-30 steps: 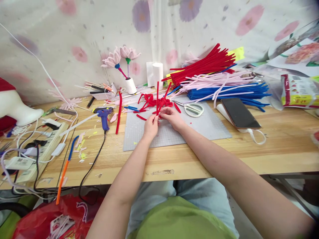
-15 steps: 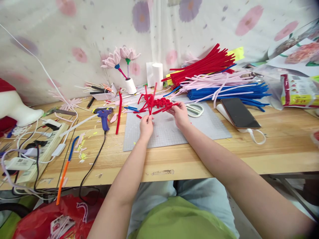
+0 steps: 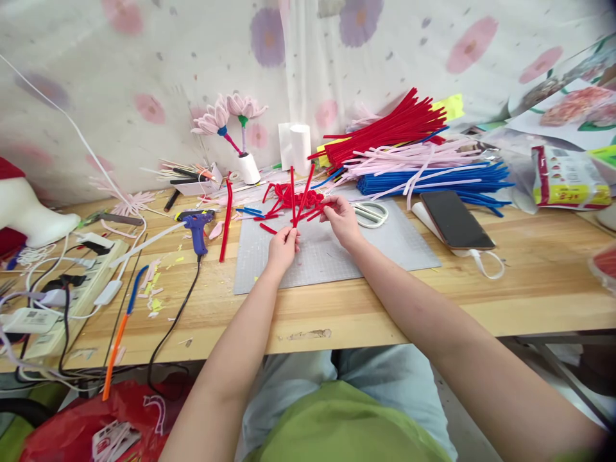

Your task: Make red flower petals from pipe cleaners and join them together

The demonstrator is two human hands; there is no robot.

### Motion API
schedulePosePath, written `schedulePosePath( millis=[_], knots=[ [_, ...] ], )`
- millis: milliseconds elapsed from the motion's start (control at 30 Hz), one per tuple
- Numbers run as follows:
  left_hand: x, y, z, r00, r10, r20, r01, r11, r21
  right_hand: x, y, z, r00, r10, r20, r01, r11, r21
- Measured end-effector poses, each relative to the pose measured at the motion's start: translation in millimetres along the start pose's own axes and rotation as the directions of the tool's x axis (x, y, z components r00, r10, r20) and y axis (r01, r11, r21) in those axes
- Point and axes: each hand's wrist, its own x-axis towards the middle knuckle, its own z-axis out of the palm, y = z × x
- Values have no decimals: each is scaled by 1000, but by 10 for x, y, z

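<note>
My left hand (image 3: 283, 247) is closed above the grey cutting mat (image 3: 332, 263), pinching red pipe cleaners (image 3: 293, 196) near their lower end. Their upper parts spread apart in a narrow V. To the right, my right hand (image 3: 341, 220) has its fingertips pressed on a red pipe cleaner piece (image 3: 314, 214) that slants down toward the left hand. Whether that piece joins the others, I cannot tell. Behind both hands lie curled and bent red pipe cleaner pieces (image 3: 279, 196) on the mat. Pale-handled scissors (image 3: 378, 215) rest just beyond the right hand.
Bundles of red (image 3: 389, 131), pink and blue pipe cleaners (image 3: 433, 179) lie at back right, near a phone (image 3: 455, 218). A blue glue gun (image 3: 197, 232) and a cabled power strip (image 3: 81, 298) are at left. Pink flowers stand in a white holder (image 3: 249, 168).
The upright pipe cleaners in my left hand now stand in a clearer V. My right hand has shifted slightly left, still gripping its red piece. The whole view has moved a little.
</note>
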Motion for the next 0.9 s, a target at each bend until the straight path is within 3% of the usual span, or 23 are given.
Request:
schedulePosePath(
  millis=[133, 267, 467, 533, 633, 733, 900],
  knots=[
    [-44, 22, -33, 996, 95, 2, -89, 934, 347, -11, -57, 0, 997, -59, -45, 58, 998, -22],
    [-86, 93, -46, 977, 208, 43, -185, 736, 652, -23, -86, 0, 991, -31, -127, 20, 996, -84],
    [-140, 155, 14, 973, 210, 96, -204, 583, 786, -16, -35, -52, 974, 43, -222, -101, 962, -255],
    [-151, 161, 28, 969, 218, 115, -222, 572, 790, -29, -14, -49, 987, 42, -156, -89, 946, -311],
    [-152, 161, 26, 966, 231, 117, -234, 585, 776, -72, 3, -12, 997, 45, 56, -24, 943, -333],
    [-137, 154, -1, 965, 237, 114, -240, 621, 746, -112, 4, 27, 965, 80, 248, -7, 959, -284],
    [-133, 155, -34, 959, 244, 143, -271, 652, 708, -133, -26, 41, 916, 124, 383, -59, 983, -176]
  ],
)
